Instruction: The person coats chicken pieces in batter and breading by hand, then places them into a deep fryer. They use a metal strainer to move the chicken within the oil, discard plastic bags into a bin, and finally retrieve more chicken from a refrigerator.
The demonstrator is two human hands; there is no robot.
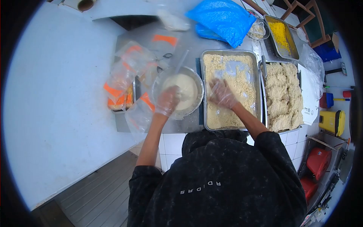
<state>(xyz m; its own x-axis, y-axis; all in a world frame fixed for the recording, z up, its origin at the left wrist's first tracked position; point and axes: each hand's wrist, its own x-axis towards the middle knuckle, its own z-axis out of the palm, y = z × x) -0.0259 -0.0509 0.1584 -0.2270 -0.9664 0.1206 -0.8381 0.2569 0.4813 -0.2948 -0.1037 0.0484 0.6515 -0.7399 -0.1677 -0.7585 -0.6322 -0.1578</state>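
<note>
My left hand (168, 100), in a clear plastic glove, is at the near left side of a bowl (154, 90) of pale, creamy batter (186, 86). Motion smears its fingers, so what they hold, if anything, does not show. My right hand (222, 93), gloved the same way, hovers over or touches the left part of a metal tray (260, 99) spread with pale crumbs (239, 99). Its fingers look apart, with nothing visible in them. Bare metal shows through the crumbs near the tray's far side.
Right of the tray stands another tray heaped with breaded pieces (283, 96). Behind are a blue plastic bag (223, 20) and a tray of yellow crumbs (280, 36). Clear bags with orange labels (132, 62) and a container of orange food (123, 100) lie left of the bowl.
</note>
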